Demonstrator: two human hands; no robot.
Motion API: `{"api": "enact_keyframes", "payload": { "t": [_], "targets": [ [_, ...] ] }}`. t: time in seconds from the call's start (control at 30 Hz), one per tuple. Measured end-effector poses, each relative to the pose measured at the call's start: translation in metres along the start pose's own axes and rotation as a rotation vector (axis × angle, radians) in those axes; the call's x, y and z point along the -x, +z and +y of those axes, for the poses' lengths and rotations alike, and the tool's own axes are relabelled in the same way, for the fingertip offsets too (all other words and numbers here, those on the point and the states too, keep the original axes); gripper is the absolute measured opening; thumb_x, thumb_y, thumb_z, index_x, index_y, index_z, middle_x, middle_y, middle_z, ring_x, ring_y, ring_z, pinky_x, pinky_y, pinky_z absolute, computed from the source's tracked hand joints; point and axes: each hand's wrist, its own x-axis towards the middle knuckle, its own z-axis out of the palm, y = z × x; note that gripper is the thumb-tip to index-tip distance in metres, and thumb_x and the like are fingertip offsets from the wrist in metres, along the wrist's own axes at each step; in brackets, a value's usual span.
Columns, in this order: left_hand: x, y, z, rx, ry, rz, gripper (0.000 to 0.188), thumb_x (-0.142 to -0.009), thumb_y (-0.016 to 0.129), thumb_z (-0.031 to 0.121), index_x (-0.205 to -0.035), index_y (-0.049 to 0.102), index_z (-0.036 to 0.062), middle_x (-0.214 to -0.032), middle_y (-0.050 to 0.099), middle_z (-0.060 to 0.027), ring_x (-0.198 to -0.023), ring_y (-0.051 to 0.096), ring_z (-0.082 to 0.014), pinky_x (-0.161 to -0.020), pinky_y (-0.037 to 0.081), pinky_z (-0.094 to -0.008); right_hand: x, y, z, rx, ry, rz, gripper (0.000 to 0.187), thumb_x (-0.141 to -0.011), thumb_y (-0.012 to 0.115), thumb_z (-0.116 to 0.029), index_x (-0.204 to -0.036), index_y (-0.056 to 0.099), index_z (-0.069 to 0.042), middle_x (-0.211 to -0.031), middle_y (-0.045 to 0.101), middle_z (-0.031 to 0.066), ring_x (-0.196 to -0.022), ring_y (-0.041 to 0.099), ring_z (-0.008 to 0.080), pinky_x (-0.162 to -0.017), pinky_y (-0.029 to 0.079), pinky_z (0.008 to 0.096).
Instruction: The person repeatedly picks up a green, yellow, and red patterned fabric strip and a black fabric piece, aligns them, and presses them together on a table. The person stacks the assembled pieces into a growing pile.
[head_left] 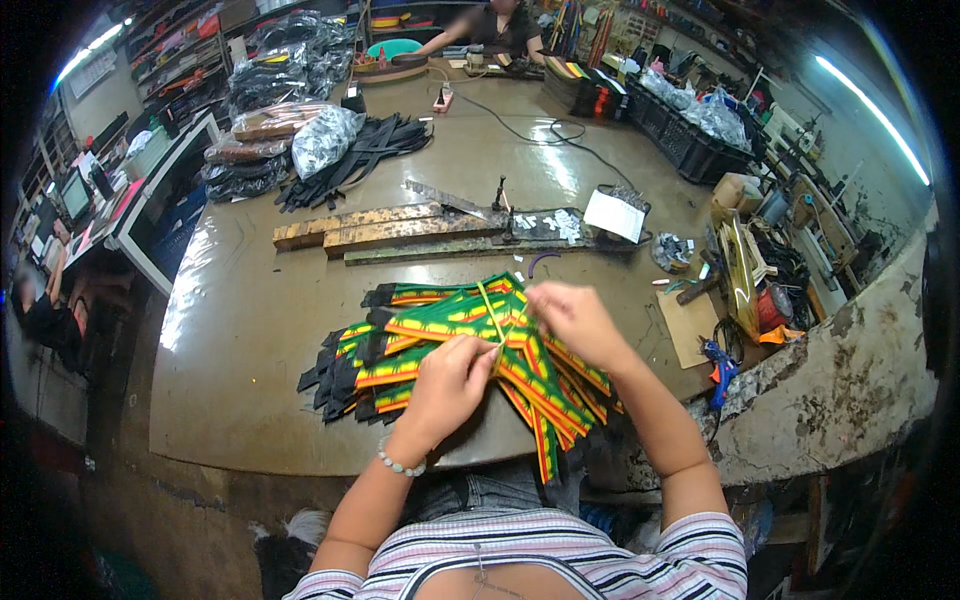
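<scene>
A heap of green, yellow and red patterned straps (425, 325) with black ends lies near the table's front edge, directly under my hands. Around the heap runs a thin yellow-green tie (491, 310), its strands coming together between my hands. My left hand (452, 385) pinches the tie at the crossing, thumb against forefinger, low over the straps. Slightly farther away, my right hand (572, 322) has its fingers closed on the other end of the tie. Several strap ends hang over the front edge of the table.
Beyond the straps lie long wooden blocks (400, 232) and a white paper (615, 215). A blue glue gun (720, 370) is at the right edge. Black straps (365, 155) and plastic-wrapped packs sit far left, a black crate (685, 135) far right. A person (500, 35) works across the table (240, 330).
</scene>
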Motion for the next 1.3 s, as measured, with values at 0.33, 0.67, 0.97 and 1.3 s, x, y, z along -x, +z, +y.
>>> {"api": "enact_keyframes", "payload": {
  "t": [0.33,0.67,0.97,1.3],
  "targets": [
    [0.021,-0.012,-0.019,0.279,-0.402,-0.205,0.025,-0.095,0.06,0.019,-0.103,0.066,-0.0031,-0.075,0.063,-0.0069,-0.064,0.057,-0.014,-0.059,0.045,-0.0273,-0.019,-0.014,0.044,-0.126,0.246,0.016,0.041,-0.101,0.05,-0.035,-0.079,0.059,-0.002,-0.069,0.058,0.0002,-0.058,0.051,0.0082,-0.052,0.04,0.0262],
    [-0.033,0.002,-0.009,0.727,-0.585,-0.417,0.023,-0.098,0.058,0.024,-0.103,0.064,0.0025,-0.072,0.055,0.0052,-0.058,0.044,-0.0017,-0.05,0.034,-0.0183,-0.012,0.002,-0.012,-0.05,-0.348,-0.15,0.034,-0.101,0.049,-0.03,-0.1,0.059,0.003,-0.103,0.063,0.0101,-0.091,0.062,0.0194,-0.082,0.05,0.0291],
    [-0.028,0.003,-0.011,-0.049,-0.069,-0.189,0.017,-0.083,0.07,0.011,-0.089,0.06,-0.0016,-0.061,0.054,-0.0095,-0.054,0.052,-0.0143,-0.049,0.041,-0.0313,-0.04,0.032,0.014,-0.609,0.195,-0.196,0.037,-0.102,0.042,-0.043,-0.1,0.047,-0.007,-0.089,0.061,0.0064,-0.053,0.063,0.0121,-0.045,0.053,0.0213],
    [-0.01,0.032,-0.024,-0.225,0.327,0.171,0.016,-0.081,0.072,0.002,-0.094,0.063,-0.0005,-0.08,0.064,-0.0152,-0.065,0.064,-0.026,-0.058,0.05,-0.034,-0.033,0.037,0.014,-0.523,0.31,-0.115,0.038,-0.102,0.043,-0.041,-0.091,0.046,-0.005,-0.064,0.054,0.0038,-0.047,0.059,0.0101,-0.04,0.051,0.0223]
  ]
}}
